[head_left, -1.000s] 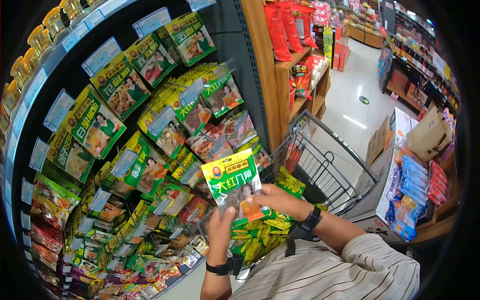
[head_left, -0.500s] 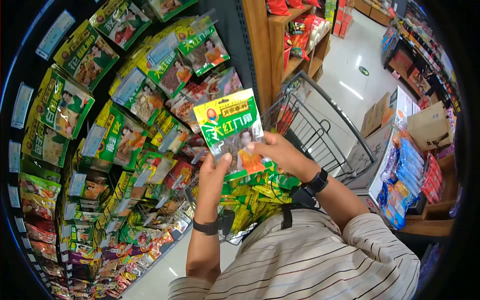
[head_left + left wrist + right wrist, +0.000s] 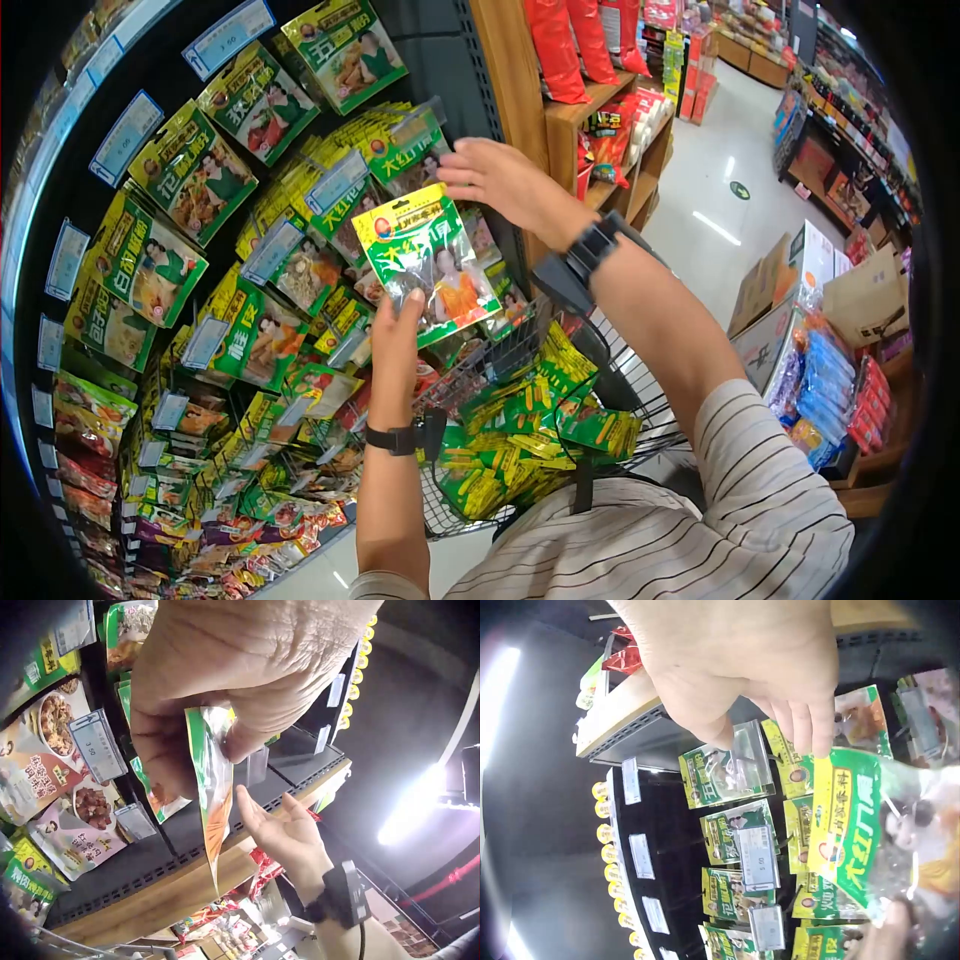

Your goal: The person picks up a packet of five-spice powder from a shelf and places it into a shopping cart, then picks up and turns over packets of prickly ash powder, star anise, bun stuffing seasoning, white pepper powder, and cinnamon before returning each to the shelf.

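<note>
While the left grip (image 3: 398,340) holds the packet (image 3: 430,265) by its lower left side, the right grip (image 3: 505,190) is up by the top corner, wide open! Look at that left one: narrow, pinching, thumb flat on the clear front and the fingers round behind. And the packet? Tilted, its yellow top uppermost, green band under that, its printed front facing up towards the wearer, the body of it reaching up and to the right out of the left grip. Over on the right side, fingers stretched out, thumb apart from them, palm towards the rack; they're right beside the packet's top edge, though whether they touch it, I can't tell.

Behind the packet hang rows of green and yellow packets (image 3: 165,262) with price tags (image 3: 128,137) in front of them. Down below, the wire cart (image 3: 437,512) sits close against the person, a heap of small green and yellow packs (image 3: 520,420) inside. Black straps go round both wrists, and over to the right of the rack, red bags (image 3: 555,50) stand on a wooden shelf (image 3: 560,122).
</note>
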Tool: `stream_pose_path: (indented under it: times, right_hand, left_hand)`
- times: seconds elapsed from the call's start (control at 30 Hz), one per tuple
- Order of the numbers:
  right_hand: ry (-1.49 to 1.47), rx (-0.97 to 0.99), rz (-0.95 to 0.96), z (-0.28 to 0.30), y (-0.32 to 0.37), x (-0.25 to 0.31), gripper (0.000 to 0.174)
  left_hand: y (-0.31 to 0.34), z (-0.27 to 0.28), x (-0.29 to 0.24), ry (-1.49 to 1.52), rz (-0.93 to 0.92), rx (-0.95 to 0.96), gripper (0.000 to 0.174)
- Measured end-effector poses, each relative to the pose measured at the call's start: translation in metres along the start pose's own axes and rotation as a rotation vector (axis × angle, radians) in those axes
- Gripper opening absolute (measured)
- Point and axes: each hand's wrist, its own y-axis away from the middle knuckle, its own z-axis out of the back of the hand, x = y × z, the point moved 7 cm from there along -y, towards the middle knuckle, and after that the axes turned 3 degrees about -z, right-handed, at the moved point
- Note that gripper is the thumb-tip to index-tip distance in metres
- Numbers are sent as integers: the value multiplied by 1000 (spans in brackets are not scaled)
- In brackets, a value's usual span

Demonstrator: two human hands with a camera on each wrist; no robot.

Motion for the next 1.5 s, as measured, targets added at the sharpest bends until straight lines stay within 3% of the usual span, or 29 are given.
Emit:
stream_pose_path:
  times: [0.23,0.47,0.5,0.77,1.23,1.5]
  right_hand:
    - [-238,-39,-64,-15,-46,0,35]
    - [-208,23,15,-17,-18,32,39]
    - [-209,40,26,-15,-18,35,41]
    - [-102,22,33,-12,-16,48,43]
    - [-151,-8,-22,-7,-22,39,52]
    - [-292,-20,-101,-10,-31,20,58]
  left_hand:
    - [-26,-2,2,-39,-53,-23,41]
    - [-61,-18,-14,-43,-140,34,39]
    - [-69,-23,-13,6,-186,13,31]
    - [-106,-47,-22,-13,-238,-28,32]
    - [-127,-40,8,-149,-256,-168,37]
    - [-132,-36,-1,-168,-243,-231,39]
